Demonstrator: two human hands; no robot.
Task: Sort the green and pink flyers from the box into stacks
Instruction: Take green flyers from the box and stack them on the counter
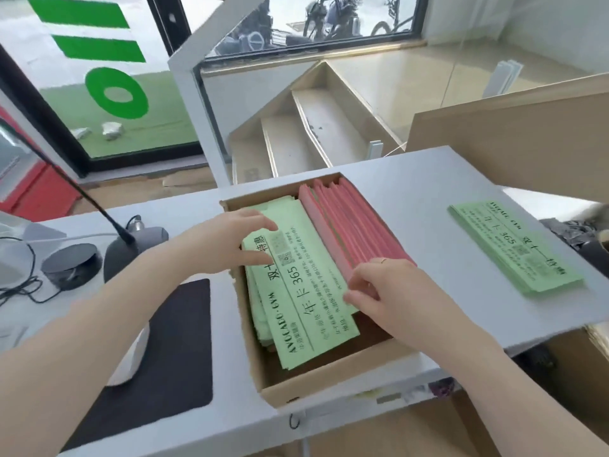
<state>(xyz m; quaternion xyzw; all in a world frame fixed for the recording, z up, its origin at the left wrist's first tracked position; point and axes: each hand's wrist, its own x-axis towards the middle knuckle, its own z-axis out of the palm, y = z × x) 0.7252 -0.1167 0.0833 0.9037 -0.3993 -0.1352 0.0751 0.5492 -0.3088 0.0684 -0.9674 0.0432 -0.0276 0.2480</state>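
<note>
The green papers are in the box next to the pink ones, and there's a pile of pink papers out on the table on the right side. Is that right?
Not quite. The pile out on the table to the right is green flyers, not pink. The head view shows it. The rest is right: the green papers lie in the box next to the pink ones.

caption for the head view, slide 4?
Both hands reach into the box of green flyers and pink flyers.
</note>
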